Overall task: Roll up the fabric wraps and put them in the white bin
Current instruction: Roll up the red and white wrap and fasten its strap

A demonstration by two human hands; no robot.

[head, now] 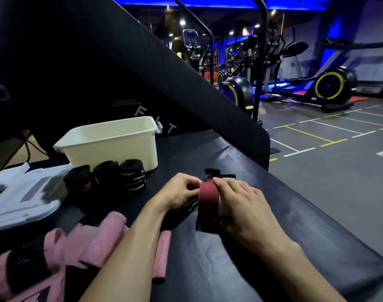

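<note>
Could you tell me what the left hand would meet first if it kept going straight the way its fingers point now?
The left hand points right, at the dark red fabric wrap its fingers already pinch; right behind it is the right hand. Depth is hard to judge from this single view.

Two bare forearms, left hand (177, 190), right hand (240, 205), sleeveless
</note>
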